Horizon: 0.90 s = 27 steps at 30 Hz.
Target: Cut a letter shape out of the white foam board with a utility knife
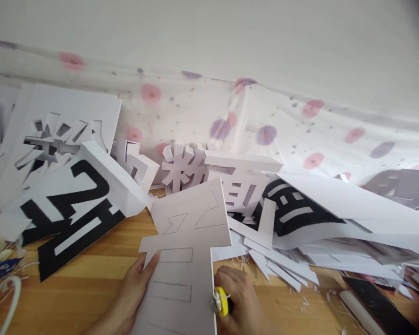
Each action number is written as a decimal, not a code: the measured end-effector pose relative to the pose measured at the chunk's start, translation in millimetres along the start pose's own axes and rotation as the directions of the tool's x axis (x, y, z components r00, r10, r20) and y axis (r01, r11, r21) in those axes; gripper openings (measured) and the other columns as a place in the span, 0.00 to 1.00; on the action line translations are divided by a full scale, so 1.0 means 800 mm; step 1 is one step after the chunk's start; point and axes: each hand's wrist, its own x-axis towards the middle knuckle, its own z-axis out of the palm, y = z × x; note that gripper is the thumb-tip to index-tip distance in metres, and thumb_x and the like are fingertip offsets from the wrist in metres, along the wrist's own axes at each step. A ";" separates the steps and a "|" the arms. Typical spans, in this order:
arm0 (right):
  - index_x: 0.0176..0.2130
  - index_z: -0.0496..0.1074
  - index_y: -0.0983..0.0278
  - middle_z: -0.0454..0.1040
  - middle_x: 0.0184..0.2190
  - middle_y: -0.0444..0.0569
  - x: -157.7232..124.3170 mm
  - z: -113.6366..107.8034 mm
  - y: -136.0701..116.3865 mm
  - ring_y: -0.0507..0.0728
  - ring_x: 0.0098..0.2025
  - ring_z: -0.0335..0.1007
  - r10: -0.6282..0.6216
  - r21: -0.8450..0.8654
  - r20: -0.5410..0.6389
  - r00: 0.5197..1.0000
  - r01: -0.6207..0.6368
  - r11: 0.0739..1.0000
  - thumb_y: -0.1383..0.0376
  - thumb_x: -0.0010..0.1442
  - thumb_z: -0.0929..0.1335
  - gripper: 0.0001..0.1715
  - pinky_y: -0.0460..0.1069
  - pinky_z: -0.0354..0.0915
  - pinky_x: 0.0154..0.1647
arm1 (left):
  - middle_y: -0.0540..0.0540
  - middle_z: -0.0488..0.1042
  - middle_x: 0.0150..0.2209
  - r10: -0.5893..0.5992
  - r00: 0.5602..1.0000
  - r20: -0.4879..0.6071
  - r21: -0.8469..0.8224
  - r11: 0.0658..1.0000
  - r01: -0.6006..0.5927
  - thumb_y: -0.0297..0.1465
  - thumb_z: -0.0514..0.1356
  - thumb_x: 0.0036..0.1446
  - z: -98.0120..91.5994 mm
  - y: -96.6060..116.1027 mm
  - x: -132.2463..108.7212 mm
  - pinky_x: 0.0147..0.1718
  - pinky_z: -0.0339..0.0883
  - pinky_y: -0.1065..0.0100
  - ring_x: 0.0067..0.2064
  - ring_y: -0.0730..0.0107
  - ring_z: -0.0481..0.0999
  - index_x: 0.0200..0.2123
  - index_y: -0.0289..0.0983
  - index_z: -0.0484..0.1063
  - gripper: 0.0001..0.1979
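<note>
A white foam board [188,251] with pencilled outlines stands tilted in front of me over the wooden table [91,279]. My left hand [136,284] grips its left edge, thumb on the front face. My right hand [239,295] is closed on a yellow cutter [221,301] whose tip meets the board's right edge low down. Behind the board lie cut-out white foam characters [195,170].
A sheet with a large black printed character [73,214] lies at the left, a cut stencil board [52,135] behind it. Paper offcuts and strips [282,265] pile up at the right. A flowered plastic sheet [265,125] hangs on the wall.
</note>
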 end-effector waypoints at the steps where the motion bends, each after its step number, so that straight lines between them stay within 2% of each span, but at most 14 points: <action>1: 0.25 0.48 0.61 0.57 0.18 0.39 0.000 0.000 0.001 0.48 0.21 0.54 -0.004 -0.006 0.001 1.000 0.004 1.000 0.73 0.43 0.59 0.11 0.44 0.47 0.22 | 0.42 0.78 0.39 0.003 1.000 0.000 0.002 1.000 -0.003 0.45 0.63 0.46 0.000 0.000 0.000 0.36 0.69 0.62 0.40 0.55 0.76 0.45 0.36 0.71 0.25; 10: 0.24 0.48 0.61 0.56 0.17 0.38 0.003 -0.004 0.001 0.48 0.19 0.53 -0.017 -0.006 -0.011 1.000 0.017 1.000 0.73 0.43 0.58 0.11 0.43 0.46 0.21 | 0.44 0.77 0.40 0.037 0.999 -0.006 0.015 0.999 -0.037 0.43 0.63 0.46 -0.003 -0.002 0.001 0.37 0.69 0.65 0.42 0.57 0.76 0.45 0.38 0.71 0.24; 20: 0.24 0.47 0.61 0.56 0.17 0.38 0.007 -0.002 0.000 0.47 0.20 0.53 -0.025 0.000 -0.048 0.999 0.025 1.000 0.73 0.44 0.58 0.11 0.43 0.46 0.21 | 0.42 0.77 0.42 0.045 0.999 -0.002 0.032 0.998 -0.045 0.45 0.61 0.49 -0.001 0.002 -0.003 0.40 0.69 0.63 0.44 0.56 0.75 0.48 0.37 0.68 0.26; 27: 0.24 0.47 0.61 0.57 0.16 0.39 0.008 -0.004 -0.003 0.48 0.19 0.54 -0.006 -0.010 -0.051 0.999 0.006 1.000 0.74 0.42 0.58 0.11 0.43 0.47 0.20 | 0.42 0.78 0.40 0.034 0.999 -0.012 0.065 0.997 -0.033 0.46 0.62 0.47 0.003 0.007 -0.006 0.39 0.69 0.62 0.43 0.55 0.76 0.47 0.38 0.70 0.26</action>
